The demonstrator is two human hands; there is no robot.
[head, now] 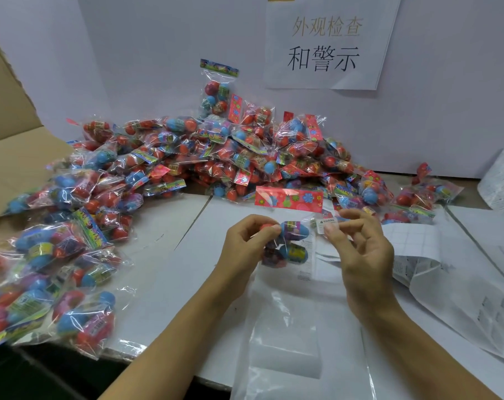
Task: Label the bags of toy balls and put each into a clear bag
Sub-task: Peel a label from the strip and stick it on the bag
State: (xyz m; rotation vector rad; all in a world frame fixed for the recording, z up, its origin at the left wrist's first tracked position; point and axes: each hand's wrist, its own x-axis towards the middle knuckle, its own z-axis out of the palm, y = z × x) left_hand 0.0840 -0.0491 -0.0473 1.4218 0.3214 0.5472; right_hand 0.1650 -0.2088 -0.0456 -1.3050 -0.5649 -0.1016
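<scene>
My left hand grips a small bag of toy balls with a red flowered header card, held above the white table. My right hand pinches a small white warning label at the bag's right side, touching the plastic. A clear bag lies flat on the table below my hands, toward me. A large heap of bagged toy balls fills the back and left of the table.
Label sheets lie at the right, with more printed sheets at the far right edge. A cardboard box flap stands at the left. A paper sign hangs on the white back wall.
</scene>
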